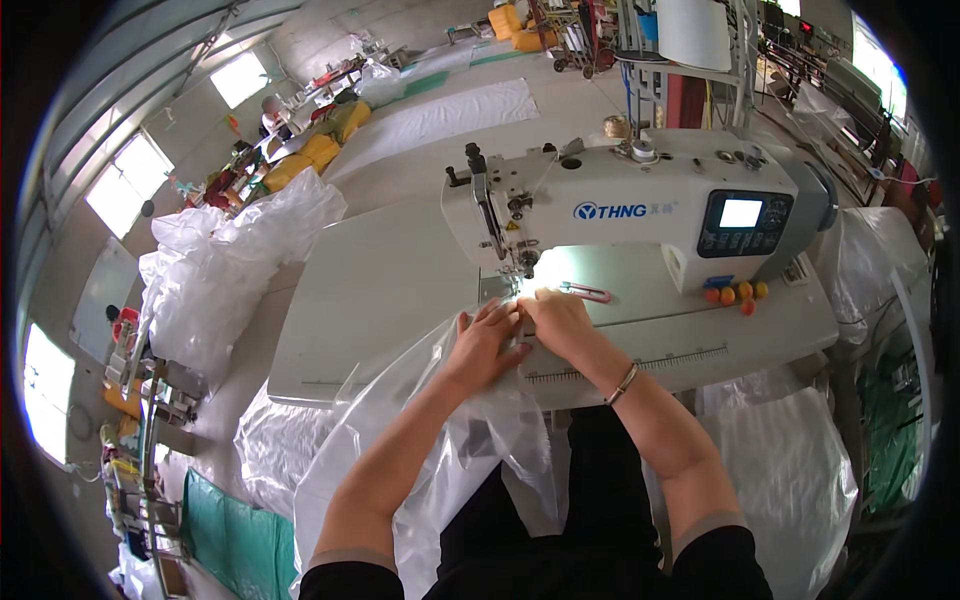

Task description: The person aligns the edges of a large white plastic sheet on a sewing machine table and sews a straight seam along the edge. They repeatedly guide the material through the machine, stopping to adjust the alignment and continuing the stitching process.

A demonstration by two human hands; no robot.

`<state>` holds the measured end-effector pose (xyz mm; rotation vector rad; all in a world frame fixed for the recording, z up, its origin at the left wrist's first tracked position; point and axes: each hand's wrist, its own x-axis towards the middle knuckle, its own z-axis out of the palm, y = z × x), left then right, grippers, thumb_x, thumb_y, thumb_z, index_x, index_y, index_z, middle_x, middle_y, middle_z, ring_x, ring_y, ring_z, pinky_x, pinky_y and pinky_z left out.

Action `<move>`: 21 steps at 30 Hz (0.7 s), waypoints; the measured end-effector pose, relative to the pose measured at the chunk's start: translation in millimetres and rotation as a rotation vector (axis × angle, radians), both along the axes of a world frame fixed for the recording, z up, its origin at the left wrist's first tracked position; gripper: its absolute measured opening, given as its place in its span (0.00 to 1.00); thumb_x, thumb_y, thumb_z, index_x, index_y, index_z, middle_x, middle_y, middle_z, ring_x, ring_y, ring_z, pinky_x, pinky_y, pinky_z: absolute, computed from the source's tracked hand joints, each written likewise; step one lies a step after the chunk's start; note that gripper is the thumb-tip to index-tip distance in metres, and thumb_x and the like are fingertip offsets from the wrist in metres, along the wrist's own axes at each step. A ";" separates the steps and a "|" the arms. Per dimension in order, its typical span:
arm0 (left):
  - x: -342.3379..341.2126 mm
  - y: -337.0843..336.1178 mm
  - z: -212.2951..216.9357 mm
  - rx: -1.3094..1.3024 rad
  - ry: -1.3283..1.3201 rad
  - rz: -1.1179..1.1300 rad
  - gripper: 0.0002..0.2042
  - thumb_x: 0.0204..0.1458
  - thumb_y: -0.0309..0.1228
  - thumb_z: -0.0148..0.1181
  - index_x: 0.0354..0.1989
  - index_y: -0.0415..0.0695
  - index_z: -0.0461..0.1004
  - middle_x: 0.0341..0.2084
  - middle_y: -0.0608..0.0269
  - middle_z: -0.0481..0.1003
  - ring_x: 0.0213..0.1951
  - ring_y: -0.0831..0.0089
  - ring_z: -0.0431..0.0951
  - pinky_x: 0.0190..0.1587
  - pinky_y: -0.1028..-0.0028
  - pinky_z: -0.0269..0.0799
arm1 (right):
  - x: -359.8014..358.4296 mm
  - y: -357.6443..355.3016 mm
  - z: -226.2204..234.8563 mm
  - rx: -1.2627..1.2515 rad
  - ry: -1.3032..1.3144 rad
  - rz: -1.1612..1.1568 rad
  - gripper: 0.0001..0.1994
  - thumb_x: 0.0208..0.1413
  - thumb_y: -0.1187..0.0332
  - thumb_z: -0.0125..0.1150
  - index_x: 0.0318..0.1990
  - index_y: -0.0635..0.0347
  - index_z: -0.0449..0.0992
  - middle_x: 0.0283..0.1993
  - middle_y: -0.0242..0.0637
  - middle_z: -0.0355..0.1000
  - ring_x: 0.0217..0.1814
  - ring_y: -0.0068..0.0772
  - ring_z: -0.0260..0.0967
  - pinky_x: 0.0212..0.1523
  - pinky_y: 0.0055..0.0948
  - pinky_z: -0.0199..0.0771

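Note:
A white sewing machine (610,190) stands on a pale table, its lamp lighting the needle area. Clear plastic sheeting (410,420) runs from my lap up over the table's front edge to the presser foot (520,285). My left hand (487,345) lies on the sheeting just left of and below the needle, fingers stretched and thumb apart. Close beside it, my right hand (556,320) has its fingers bent together at the sheeting's edge by the foot. Its fingertips are partly lost in the glare. A pink-handled tool (588,292), perhaps a thread snip, lies right of the needle.
Several small orange and yellow fruits (740,293) sit by the machine's base. A large heap of clear plastic (225,270) stands left of the table (350,280), and more plastic (780,480) hangs at the right. Farther off, a person (275,118) sits near yellow bundles (305,160).

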<state>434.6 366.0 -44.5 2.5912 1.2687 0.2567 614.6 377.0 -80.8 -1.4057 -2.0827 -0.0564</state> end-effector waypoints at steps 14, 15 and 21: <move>-8.0 30.1 -7.5 0.073 -0.042 -0.113 0.30 0.51 0.47 0.60 0.60 0.45 0.66 0.61 0.53 0.62 0.66 0.58 0.56 0.63 0.55 0.48 | 6.0 17.8 3.1 -0.026 0.353 -0.087 0.09 0.48 0.72 0.55 0.34 0.57 0.81 0.26 0.45 0.75 0.29 0.43 0.75 0.32 0.38 0.74; -8.3 31.0 -7.0 0.063 -0.049 -0.102 0.30 0.51 0.47 0.60 0.60 0.45 0.66 0.61 0.53 0.62 0.66 0.58 0.56 0.62 0.55 0.48 | 5.8 18.3 6.0 -0.045 0.461 -0.089 0.09 0.48 0.72 0.55 0.34 0.58 0.81 0.26 0.44 0.75 0.27 0.42 0.74 0.31 0.37 0.74; -7.1 37.3 -12.8 0.103 -0.047 -0.087 0.27 0.53 0.46 0.59 0.59 0.46 0.67 0.61 0.53 0.62 0.66 0.57 0.55 0.62 0.53 0.49 | 8.5 30.4 18.7 -0.266 1.080 -0.007 0.08 0.54 0.68 0.53 0.31 0.65 0.74 0.23 0.43 0.73 0.22 0.32 0.70 0.26 0.31 0.68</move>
